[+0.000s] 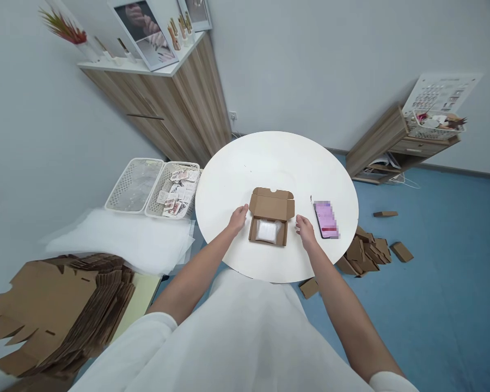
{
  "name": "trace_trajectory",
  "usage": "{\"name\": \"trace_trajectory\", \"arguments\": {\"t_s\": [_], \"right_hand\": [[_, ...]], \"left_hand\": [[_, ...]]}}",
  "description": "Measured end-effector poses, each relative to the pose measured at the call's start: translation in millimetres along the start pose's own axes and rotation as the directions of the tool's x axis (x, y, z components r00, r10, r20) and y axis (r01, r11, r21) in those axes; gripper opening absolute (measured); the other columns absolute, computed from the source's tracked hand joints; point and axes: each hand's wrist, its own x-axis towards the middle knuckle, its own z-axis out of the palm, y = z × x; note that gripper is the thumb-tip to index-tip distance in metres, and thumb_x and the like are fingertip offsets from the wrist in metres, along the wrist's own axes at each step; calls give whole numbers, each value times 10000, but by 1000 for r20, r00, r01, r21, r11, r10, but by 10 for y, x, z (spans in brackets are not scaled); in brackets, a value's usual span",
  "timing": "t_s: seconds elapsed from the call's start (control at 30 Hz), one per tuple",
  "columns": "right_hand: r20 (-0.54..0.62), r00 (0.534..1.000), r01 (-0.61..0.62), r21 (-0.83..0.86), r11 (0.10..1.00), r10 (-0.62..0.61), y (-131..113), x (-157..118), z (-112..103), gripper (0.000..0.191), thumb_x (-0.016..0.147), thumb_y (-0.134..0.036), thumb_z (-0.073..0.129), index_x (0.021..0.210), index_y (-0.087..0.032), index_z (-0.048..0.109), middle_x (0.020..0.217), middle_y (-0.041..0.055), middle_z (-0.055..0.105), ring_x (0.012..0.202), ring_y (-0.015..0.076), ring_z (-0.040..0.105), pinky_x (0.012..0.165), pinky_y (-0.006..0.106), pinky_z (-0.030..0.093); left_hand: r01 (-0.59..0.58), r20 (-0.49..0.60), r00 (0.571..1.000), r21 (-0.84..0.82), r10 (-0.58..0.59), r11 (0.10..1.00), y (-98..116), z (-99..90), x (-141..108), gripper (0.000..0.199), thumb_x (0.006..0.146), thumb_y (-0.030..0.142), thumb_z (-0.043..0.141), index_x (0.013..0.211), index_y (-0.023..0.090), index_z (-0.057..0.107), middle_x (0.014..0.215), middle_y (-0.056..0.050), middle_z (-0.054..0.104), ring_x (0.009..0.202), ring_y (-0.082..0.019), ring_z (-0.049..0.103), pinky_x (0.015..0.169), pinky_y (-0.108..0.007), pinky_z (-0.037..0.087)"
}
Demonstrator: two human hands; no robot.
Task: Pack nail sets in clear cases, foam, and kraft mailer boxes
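Note:
A small brown cardboard box (271, 206) stands on the white round table (277, 158) with its lid raised and side flaps spread. Inside lies a white, bubble-wrapped packet (268, 231). At the box's left side is my left hand (238, 219), fingertips close to the lid's left flap; whether they touch it is hard to see. My right hand (305, 228) hovers just off the right flap, fingers loosely bent and holding nothing. To the right of that hand lies a phone (327, 220) with a pink, pixelated screen.
On the left are two white baskets, one with clear bags (135, 185), one with printed cards (178, 190). Translucent sheets (126, 239) and flattened cardboard boxes (53, 310) lie nearer me. Folded boxes (365, 253) are heaped on the blue floor at right. Cabinets (159, 109) line the wall.

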Motion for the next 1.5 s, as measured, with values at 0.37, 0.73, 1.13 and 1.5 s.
{"name": "trace_trajectory", "arguments": {"t_s": [0.37,0.73,1.13,1.5], "right_hand": [[313,950,-85,266,960,-3,-324,126,121,594,804,-632,170,1219,-300,436,1250,30,505,1131,198,459,907,362,367],[311,922,256,-42,966,-231,-233,-62,14,580,817,-606,177,1300,-327,336,1359,6,352,1180,183,370,905,341,348],[402,900,175,22,984,-169,-107,-216,-67,607,821,-607,167,1281,-276,387,1200,55,521,1100,199,479,887,375,362],[468,881,133,-102,986,-71,-120,-418,-177,657,798,-652,164,1232,-261,464,1258,63,489,1133,211,458,902,369,360]], "left_hand": [[86,209,977,-227,-38,970,217,54,180,807,777,685,114,1290,109,350,1343,-153,379,1190,-255,417,895,-331,398],[-160,255,953,-34,163,987,166,-35,-5,723,799,654,65,1229,229,462,1341,-48,397,1189,-236,380,867,-343,391],[-120,362,928,66,88,991,101,-170,-187,813,769,646,-80,1304,221,360,1247,-73,492,1125,-199,462,842,-307,401],[-64,382,924,207,-20,976,86,-292,-384,726,780,666,53,1206,262,480,1191,-63,539,1012,-195,533,759,-291,444]]}}
